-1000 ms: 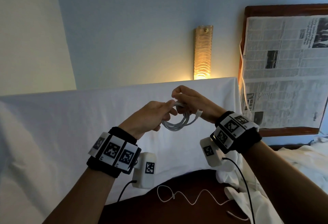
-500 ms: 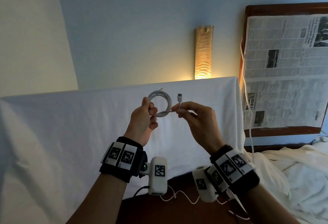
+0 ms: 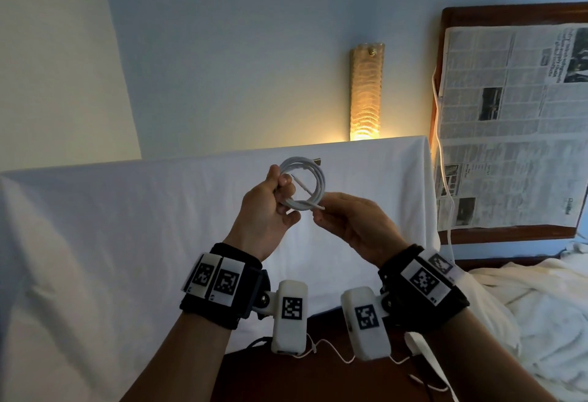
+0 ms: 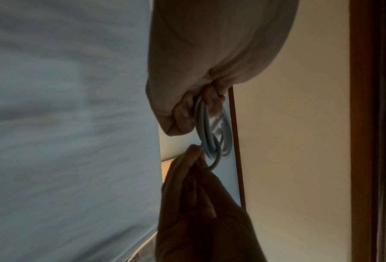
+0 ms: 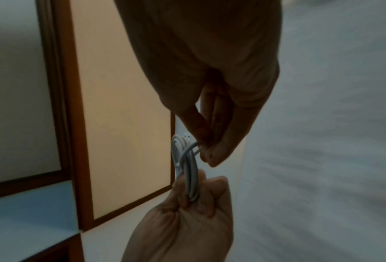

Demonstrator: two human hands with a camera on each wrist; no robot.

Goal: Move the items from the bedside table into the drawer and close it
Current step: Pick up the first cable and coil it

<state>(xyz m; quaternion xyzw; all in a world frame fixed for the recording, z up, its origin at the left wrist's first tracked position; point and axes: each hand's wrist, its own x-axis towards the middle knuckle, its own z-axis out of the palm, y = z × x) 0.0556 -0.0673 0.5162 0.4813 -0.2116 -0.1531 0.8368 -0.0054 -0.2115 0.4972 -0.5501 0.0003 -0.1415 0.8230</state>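
A white charging cable (image 3: 313, 175), wound into a small coil, is held up in front of a white sheet. My left hand (image 3: 281, 186) grips the coil's left side, fingers curled round the strands. My right hand (image 3: 318, 212) pinches the cable's loose end at the coil's lower right, where the end crosses the loops. In the left wrist view the cable (image 4: 206, 132) runs from my left hand (image 4: 195, 108) down to my right hand (image 4: 195, 156). The right wrist view shows my right hand (image 5: 206, 150) pinching the cable (image 5: 188, 170) above my left hand (image 5: 187, 200). No drawer is in view.
The dark wooden bedside table (image 3: 286, 382) lies below my wrists, with a thin white cord (image 3: 337, 357) on it. A sheet-covered surface (image 3: 95, 242) stands behind it, rumpled white bedding (image 3: 541, 306) lies at the right, and a lit wall lamp (image 3: 366, 93) and a newspaper-covered frame (image 3: 509, 121) hang above.
My left hand turned the coil from hanging down to standing up. My right hand, which held the plug end upright half a second ago, has brought the end down across the coil.
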